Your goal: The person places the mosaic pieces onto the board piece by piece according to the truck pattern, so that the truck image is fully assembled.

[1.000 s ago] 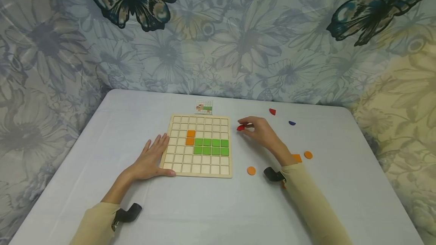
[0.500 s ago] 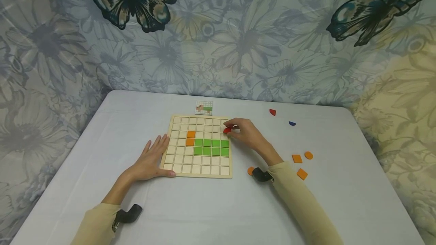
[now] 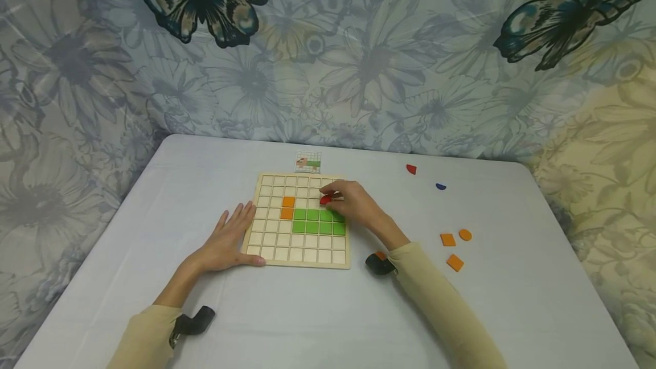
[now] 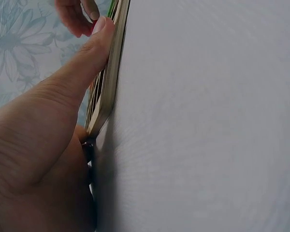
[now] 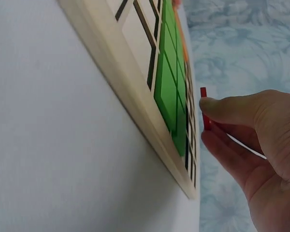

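A wooden grid board [image 3: 268,255] lies on the table with two rows of green squares [image 3: 312,221] and two orange squares [image 3: 288,208] set in its cells. My left hand [image 3: 222,244] rests at its left side with fingers spread. Its thumb [image 4: 84,65] lies against the board's near edge in the left wrist view. Between thumb and fingers, my right hand [image 3: 356,205] pinches a small red piece [image 3: 325,200] with a curved edge. It is over the board's upper right part, just behind the green rows. In the right wrist view the red piece [image 5: 205,108] appears edge-on, apart from the board.
A small printed card [image 3: 308,162] lies behind the board. To the right are a red quarter-circle piece [image 3: 411,169], a blue half-round piece [image 3: 441,186], two loose orange squares [image 3: 454,262] and an orange disc [image 3: 465,234]. Another orange disc [image 3: 381,255] is partly hidden by the right wrist camera [image 3: 379,265].
My right hand has moved left with the red piece, from beside the board to over its cells. Its forearm no longer covers the loose orange squares. My left hand has stayed put.
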The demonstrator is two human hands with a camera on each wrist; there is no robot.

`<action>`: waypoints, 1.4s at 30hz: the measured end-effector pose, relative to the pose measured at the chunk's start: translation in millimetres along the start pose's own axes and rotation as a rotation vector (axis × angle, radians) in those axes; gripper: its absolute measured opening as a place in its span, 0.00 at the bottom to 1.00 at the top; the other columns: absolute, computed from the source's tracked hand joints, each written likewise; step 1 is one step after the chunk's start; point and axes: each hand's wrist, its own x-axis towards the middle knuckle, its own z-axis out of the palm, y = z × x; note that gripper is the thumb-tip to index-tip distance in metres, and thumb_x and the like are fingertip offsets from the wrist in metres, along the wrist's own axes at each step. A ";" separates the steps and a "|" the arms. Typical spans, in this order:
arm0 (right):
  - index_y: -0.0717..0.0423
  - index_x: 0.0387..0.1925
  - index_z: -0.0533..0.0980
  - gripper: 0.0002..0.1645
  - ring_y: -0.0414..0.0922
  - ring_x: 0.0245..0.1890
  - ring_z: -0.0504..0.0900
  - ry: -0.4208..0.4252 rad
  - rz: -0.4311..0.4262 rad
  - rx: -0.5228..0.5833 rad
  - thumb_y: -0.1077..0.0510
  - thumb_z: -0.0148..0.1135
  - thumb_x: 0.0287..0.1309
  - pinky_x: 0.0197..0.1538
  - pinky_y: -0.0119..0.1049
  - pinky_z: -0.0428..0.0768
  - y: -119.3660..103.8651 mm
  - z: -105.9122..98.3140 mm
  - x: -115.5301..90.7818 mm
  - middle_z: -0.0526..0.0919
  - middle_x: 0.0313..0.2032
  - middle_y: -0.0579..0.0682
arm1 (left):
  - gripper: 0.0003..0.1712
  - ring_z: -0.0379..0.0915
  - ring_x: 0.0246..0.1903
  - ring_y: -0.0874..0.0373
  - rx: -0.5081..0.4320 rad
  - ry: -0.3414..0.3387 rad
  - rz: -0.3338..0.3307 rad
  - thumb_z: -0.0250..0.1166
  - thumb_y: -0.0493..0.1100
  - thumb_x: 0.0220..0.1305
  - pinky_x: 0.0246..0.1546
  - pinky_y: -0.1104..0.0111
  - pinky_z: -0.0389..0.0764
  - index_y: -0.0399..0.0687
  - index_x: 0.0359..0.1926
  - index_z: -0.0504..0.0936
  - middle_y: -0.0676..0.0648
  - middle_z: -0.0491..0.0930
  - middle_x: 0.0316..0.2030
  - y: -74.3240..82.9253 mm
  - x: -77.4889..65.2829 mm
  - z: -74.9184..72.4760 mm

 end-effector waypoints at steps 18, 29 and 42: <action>0.63 0.51 0.81 0.18 0.46 0.48 0.84 0.009 -0.121 0.019 0.65 0.68 0.58 0.52 0.31 0.80 -17.2 25.5 23.4 0.85 0.48 0.54 | 0.75 0.29 0.75 0.38 0.014 0.010 0.001 0.74 0.69 0.43 0.71 0.44 0.29 0.33 0.76 0.42 0.35 0.39 0.76 1.5 0.2 0.2; 0.62 0.52 0.81 0.18 0.44 0.50 0.82 -0.047 -0.111 0.010 0.65 0.67 0.59 0.52 0.30 0.79 -32.8 41.2 40.6 0.85 0.49 0.53 | 0.74 0.29 0.75 0.38 0.009 0.005 0.001 0.74 0.69 0.44 0.71 0.44 0.28 0.34 0.76 0.42 0.35 0.39 0.76 2.2 0.9 0.5; 0.61 0.51 0.81 0.19 0.43 0.48 0.83 -0.087 -0.105 -0.005 0.66 0.69 0.57 0.52 0.28 0.79 -39.3 55.3 61.8 0.85 0.49 0.52 | 0.75 0.27 0.76 0.41 -0.001 -0.007 -0.016 0.74 0.69 0.43 0.72 0.47 0.27 0.37 0.77 0.41 0.38 0.38 0.77 1.1 0.8 1.5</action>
